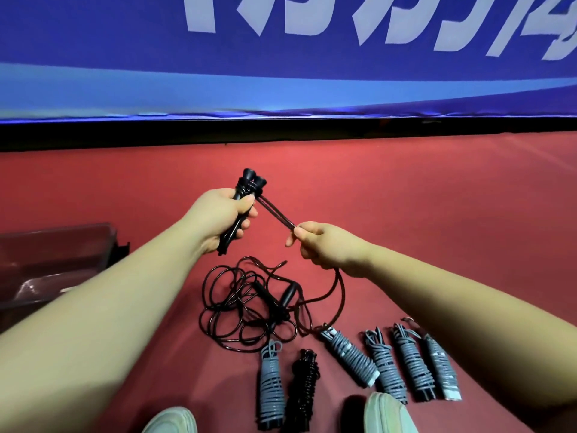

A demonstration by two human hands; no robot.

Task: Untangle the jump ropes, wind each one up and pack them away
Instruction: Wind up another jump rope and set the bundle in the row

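My left hand [223, 215] grips the two black handles [246, 190] of a jump rope held together, with a few turns of cord round their tops. My right hand [324, 245] pinches the doubled black cord [278, 215] stretched taut from the handles; the cord trails down from that hand to the floor. Below lies a tangled black jump rope [249, 307] with its two handles in the heap. Near my feet lie several wound ropes: grey ones [349, 354] in a row and a black one [304, 389].
A clear plastic box [56, 260] sits on the red floor at the left. A blue banner wall [281, 73] with a black base strip runs across the back. My two pale shoes [387, 414] show at the bottom edge.
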